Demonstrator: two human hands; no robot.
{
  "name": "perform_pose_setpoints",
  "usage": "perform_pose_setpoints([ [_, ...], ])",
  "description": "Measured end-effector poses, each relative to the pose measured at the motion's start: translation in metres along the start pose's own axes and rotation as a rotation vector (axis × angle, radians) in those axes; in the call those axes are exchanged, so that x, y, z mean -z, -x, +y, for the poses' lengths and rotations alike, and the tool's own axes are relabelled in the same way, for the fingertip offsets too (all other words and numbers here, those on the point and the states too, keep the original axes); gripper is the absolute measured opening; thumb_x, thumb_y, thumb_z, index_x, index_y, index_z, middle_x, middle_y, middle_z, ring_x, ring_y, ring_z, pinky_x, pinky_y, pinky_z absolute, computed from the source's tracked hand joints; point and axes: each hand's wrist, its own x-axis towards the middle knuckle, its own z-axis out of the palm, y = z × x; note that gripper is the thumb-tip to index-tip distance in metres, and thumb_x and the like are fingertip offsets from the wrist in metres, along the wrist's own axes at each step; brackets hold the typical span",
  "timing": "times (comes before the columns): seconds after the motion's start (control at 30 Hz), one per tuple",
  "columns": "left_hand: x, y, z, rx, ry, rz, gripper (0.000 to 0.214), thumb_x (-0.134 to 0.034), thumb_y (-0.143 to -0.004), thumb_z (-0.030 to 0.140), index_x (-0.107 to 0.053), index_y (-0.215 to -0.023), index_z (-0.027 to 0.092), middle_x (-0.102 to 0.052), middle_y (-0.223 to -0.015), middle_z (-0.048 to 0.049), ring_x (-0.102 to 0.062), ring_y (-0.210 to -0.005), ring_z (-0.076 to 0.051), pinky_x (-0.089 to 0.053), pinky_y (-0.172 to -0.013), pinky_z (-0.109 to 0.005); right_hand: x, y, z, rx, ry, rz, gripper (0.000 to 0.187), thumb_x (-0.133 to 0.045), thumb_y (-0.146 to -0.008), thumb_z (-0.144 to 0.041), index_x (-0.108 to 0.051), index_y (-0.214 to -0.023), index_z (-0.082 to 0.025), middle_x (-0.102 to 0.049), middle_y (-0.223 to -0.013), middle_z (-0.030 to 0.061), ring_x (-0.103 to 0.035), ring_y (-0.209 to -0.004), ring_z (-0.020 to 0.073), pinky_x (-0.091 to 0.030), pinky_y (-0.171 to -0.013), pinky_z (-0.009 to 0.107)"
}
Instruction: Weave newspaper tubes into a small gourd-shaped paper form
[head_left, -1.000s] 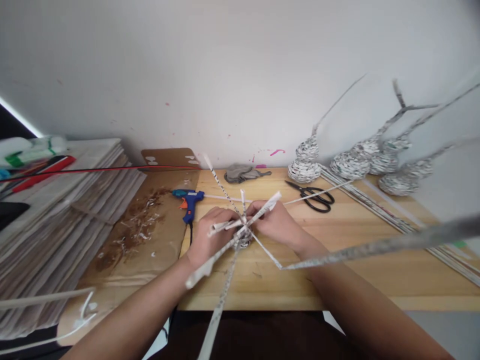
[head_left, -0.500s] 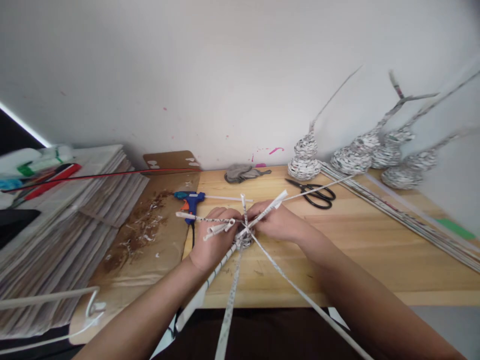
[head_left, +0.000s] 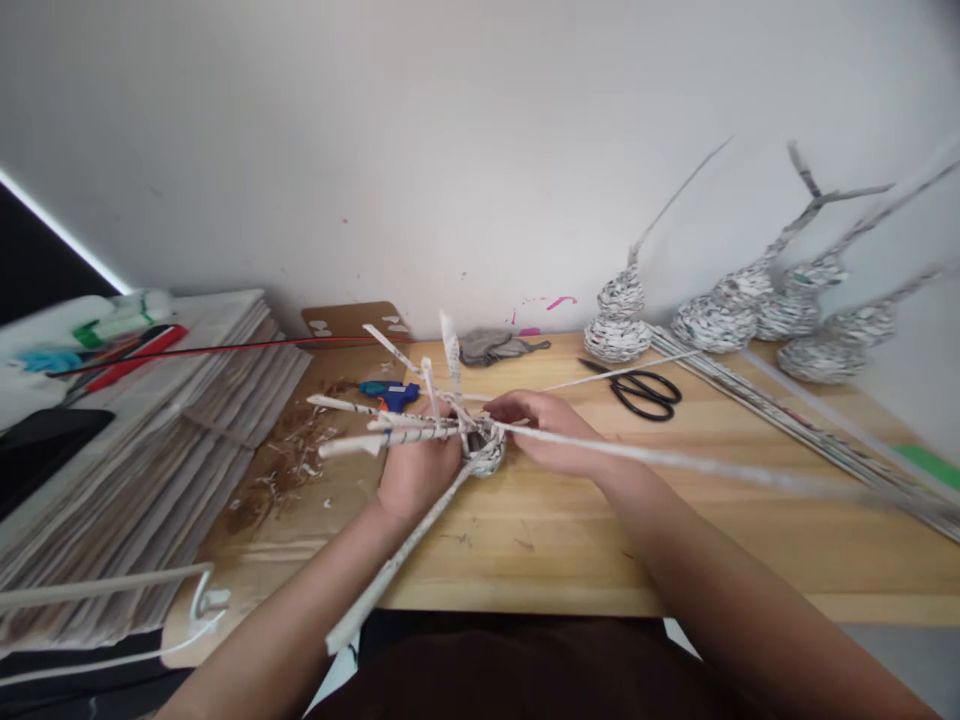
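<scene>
Woven paper hub (head_left: 486, 455) sits just above the worktop (head_left: 675, 520), near its front-middle, betw. both hands. It's a small coil of rolled newsprint w/ stiff spokes (head_left: 390, 432) fanning out. Prob. very light and springy, easy to crush or kink, so best held at the dense centre, not out on the tubes. Left hand (head_left: 416, 470) is closed round the bundle of spokes on the hub's left. Right hand (head_left: 551, 430) is curled at the hub's right, fingers pinched on the long tube (head_left: 675, 462) near its root. That tube's long axis runs approx. level, pointing right; one spoke slants down toward the person, others point left & up. Glue gun (head_left: 390, 393) lies just behind.
</scene>
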Motion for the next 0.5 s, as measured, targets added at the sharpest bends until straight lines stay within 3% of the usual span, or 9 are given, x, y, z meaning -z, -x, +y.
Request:
perform_pose_setpoints([
  [0.1, 0.003, -0.01, -0.001, 0.058, 0.045, 0.045, 0.006, -0.06, -0.082, 0.016, -0.065, -0.079, 0.018, -0.07, -0.078, -0.0044, -0.067, -0.075, -0.019, -0.053, -0.07, -0.03, 0.0, 0.003, -0.002, 0.05, -0.115, -0.174, 0.057, -0.069, -0.076, -0.011, -0.061, -0.131, -0.024, -0.067, -0.131, 0.0087, -0.064, -0.119, 0.0249, -0.054, -0.095, 0.039],
  [0.17, 0.004, -0.014, 0.002, 0.05, 0.051, 0.057, 0.006, -0.06, -0.081, 0.016, -0.066, -0.081, 0.017, -0.07, -0.08, -0.005, -0.067, -0.076, -0.019, -0.053, -0.069, -0.03, -0.005, 0.005, -0.003, 0.091, -0.148, -0.207, 0.068, -0.079, -0.073, -0.022, -0.055, -0.137, -0.025, -0.062, -0.137, 0.0096, -0.06, -0.124, 0.0271, -0.054, -0.096, 0.041],
  [0.3, 0.005, -0.017, 0.015, -0.003, 0.006, 0.035, 0.008, -0.058, -0.082, 0.014, -0.065, -0.082, 0.018, -0.071, -0.083, -0.0058, -0.067, -0.08, -0.021, -0.053, -0.073, -0.032, -0.02, 0.006, -0.006, 0.079, 0.044, -0.015, 0.075, -0.091, -0.06, -0.041, -0.059, -0.126, -0.023, -0.066, -0.126, 0.0085, -0.063, -0.115, 0.0292, -0.049, -0.097, 0.043],
  [0.4, 0.009, -0.019, 0.027, 0.026, 0.013, -0.052, 0.01, -0.058, -0.082, 0.013, -0.065, -0.078, 0.019, -0.069, -0.078, -0.004, -0.065, -0.073, -0.019, -0.051, -0.069, -0.031, -0.026, 0.005, -0.005, 0.022, 0.145, 0.082, 0.076, -0.09, -0.06, -0.042, -0.056, -0.124, -0.023, -0.069, -0.115, 0.0054, -0.065, -0.105, 0.0277, -0.049, -0.086, 0.039],
  [0.5, 0.014, -0.023, 0.035, 0.076, 0.029, -0.059, 0.008, -0.06, -0.08, 0.015, -0.063, -0.075, 0.019, -0.067, -0.071, -0.0026, -0.063, -0.067, -0.019, -0.049, -0.064, -0.03, -0.026, 0.004, -0.002, 0.059, 0.161, 0.139, 0.066, -0.088, -0.061, -0.036, -0.057, -0.118, -0.024, -0.07, -0.11, 0.0027, -0.066, -0.099, 0.0243, -0.047, -0.082, 0.035],
])
